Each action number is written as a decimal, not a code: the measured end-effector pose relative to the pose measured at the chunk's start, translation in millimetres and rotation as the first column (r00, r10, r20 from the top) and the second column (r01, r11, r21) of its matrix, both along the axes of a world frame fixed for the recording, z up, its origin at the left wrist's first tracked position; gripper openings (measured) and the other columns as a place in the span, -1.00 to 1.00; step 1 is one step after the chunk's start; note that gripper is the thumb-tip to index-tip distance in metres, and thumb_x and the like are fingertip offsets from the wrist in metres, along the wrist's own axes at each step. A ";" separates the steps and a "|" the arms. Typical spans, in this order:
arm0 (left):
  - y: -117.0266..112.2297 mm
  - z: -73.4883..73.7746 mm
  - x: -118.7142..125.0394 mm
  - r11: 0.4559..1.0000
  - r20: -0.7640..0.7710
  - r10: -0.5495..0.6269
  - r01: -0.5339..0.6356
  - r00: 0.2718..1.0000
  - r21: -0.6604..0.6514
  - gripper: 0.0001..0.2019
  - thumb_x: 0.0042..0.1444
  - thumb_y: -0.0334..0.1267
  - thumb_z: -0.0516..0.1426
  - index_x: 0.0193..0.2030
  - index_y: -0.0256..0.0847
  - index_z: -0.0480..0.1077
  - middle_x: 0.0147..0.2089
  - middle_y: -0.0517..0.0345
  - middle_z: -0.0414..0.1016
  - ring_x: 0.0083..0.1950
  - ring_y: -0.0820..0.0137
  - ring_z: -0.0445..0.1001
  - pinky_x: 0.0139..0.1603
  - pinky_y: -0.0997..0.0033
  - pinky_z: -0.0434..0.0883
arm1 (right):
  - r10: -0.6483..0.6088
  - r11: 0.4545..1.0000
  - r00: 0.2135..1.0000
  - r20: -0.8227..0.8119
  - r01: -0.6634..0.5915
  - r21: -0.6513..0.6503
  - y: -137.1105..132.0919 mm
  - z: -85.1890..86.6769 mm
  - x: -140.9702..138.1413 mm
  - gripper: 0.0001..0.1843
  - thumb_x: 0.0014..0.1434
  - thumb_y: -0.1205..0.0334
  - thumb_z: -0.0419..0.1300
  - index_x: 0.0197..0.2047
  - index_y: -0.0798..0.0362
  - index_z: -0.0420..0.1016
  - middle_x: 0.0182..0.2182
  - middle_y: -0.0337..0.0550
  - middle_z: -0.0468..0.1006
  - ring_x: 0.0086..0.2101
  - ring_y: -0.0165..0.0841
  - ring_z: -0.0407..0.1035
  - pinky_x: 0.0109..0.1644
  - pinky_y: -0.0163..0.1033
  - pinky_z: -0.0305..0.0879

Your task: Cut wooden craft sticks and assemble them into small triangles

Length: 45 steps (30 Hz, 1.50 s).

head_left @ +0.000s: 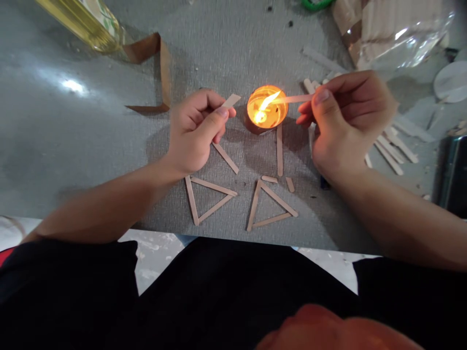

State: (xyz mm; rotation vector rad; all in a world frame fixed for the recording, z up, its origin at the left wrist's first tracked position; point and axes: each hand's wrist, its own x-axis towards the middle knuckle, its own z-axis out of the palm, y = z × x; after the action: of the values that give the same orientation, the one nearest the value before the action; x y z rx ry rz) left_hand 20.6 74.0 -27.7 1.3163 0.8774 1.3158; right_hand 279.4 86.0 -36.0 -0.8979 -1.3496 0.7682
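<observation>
A lit candle (255,125) in a small round holder burns in the middle of the table. My right hand (345,124) pinches a popsicle stick (297,98), its far end over the candle at the flame. Left of the candle, my left hand (199,129) is closed on another, short-looking wooden stick (232,100), whose cut end sticks out past the thumb. Below lie two triangles of sticks, a left triangle (192,200) and a right triangle (254,206). A loose stick (279,153) lies just below the candle, and a slanted stick (226,158) lies under my left hand.
Two short stick pieces, one being an offcut (290,184), lie above the right triangle. Loose sticks (392,148) are spread beyond my right hand. A plastic bag of sticks (401,29), a bottle of yellow liquid (87,24), a folded brown strip (165,73) and a dark device (454,170) surround the area.
</observation>
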 end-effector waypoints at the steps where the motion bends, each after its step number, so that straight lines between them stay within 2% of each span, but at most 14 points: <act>1: -0.3 0.6 0.0 1.000 -0.004 0.001 -0.001 1.000 -0.001 -0.79 0.39 -0.10 0.29 -0.25 -0.11 0.66 -0.61 0.28 0.28 -0.61 0.54 0.20 -0.52 0.35 0.14 | 0.002 1.000 1.000 -0.005 -0.002 0.004 0.3 -0.5 0.1 -0.81 0.38 0.10 0.42 -0.15 0.03 0.62 -0.39 -0.32 0.64 -0.45 -0.49 0.53 -0.47 -0.35 0.41; 5: -0.5 1.2 -0.6 1.000 -0.026 -0.006 0.006 1.000 -0.019 -0.79 0.39 -0.08 0.30 -0.25 -0.09 0.65 -0.59 0.28 0.30 -0.61 0.55 0.22 -0.52 0.38 0.16 | 0.004 1.000 1.000 -0.007 -0.004 -0.001 0.2 -1.2 0.3 -0.79 0.38 0.06 0.41 -0.13 0.02 0.62 -0.39 -0.33 0.62 -0.44 -0.51 0.53 -0.46 -0.38 0.42; 14: 3.2 -6.4 -2.4 0.999 -0.031 -0.016 0.017 0.999 0.032 -0.74 0.41 -0.02 0.28 -0.24 -0.12 0.61 -0.59 0.29 0.27 -0.62 0.56 0.22 -0.54 0.38 0.18 | -0.027 0.998 1.000 0.006 0.027 -0.048 -1.0 0.3 -0.1 -0.65 0.32 -0.07 0.46 -0.17 0.04 0.56 -0.40 -0.34 0.59 -0.44 -0.51 0.53 -0.46 -0.39 0.40; 21: 4.2 -7.8 -1.6 1.000 -0.007 0.008 -0.008 1.000 0.014 -0.76 0.37 -0.03 0.31 -0.26 -0.08 0.64 -0.61 0.30 0.28 -0.63 0.55 0.21 -0.57 0.36 0.13 | -0.012 0.999 1.000 0.002 0.012 -0.033 0.6 -2.0 0.8 -0.69 0.34 -0.02 0.45 -0.16 0.05 0.56 -0.40 -0.33 0.61 -0.46 -0.53 0.52 -0.47 -0.40 0.41; 26: 1.5 -2.8 -0.7 1.000 -0.042 0.019 -0.019 0.999 -0.021 -0.76 0.36 -0.01 0.31 -0.27 -0.07 0.62 -0.60 0.27 0.28 -0.62 0.52 0.19 -0.57 0.32 0.13 | -0.029 0.999 1.000 0.013 0.029 -0.026 0.4 -1.9 0.3 -0.69 0.35 -0.04 0.44 -0.17 0.02 0.55 -0.39 -0.37 0.59 -0.44 -0.53 0.53 -0.46 -0.40 0.46; 32: -0.2 1.1 0.6 1.000 -0.025 0.011 -0.011 1.000 -0.021 -0.79 0.37 -0.07 0.31 -0.26 -0.09 0.64 -0.61 0.28 0.26 -0.61 0.53 0.19 -0.53 0.30 0.09 | -0.027 1.000 0.999 -0.027 0.026 -0.013 0.6 -1.0 -2.2 -0.75 0.33 0.02 0.46 -0.19 0.01 0.60 -0.41 -0.32 0.61 -0.46 -0.48 0.52 -0.50 -0.34 0.41; 41: 4.1 -8.9 -0.2 1.000 0.004 0.006 -0.006 1.000 0.019 -0.77 0.37 -0.04 0.31 -0.27 -0.07 0.63 -0.63 0.30 0.22 -0.63 0.54 0.16 -0.57 0.28 0.08 | -0.050 0.998 0.999 -0.004 0.050 -0.026 0.8 -1.2 -3.4 -0.69 0.32 -0.04 0.46 -0.20 -0.01 0.56 -0.42 -0.37 0.60 -0.47 -0.49 0.51 -0.50 -0.34 0.43; 45: 6.6 -12.7 -2.3 0.999 0.007 -0.017 0.017 1.000 0.036 -0.77 0.40 -0.04 0.29 -0.24 -0.07 0.65 -0.62 0.30 0.27 -0.63 0.55 0.17 -0.57 0.28 0.11 | -0.052 0.998 0.999 -0.017 0.051 -0.043 0.2 0.2 -3.9 -0.63 0.29 -0.09 0.49 -0.21 0.01 0.54 -0.43 -0.35 0.59 -0.49 -0.50 0.50 -0.50 -0.33 0.43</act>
State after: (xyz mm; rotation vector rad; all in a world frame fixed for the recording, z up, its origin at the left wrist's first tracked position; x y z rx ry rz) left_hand 18.2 80.7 -40.4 1.3429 0.8390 1.3278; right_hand 275.5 86.2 -35.8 -0.9534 -1.2938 0.7663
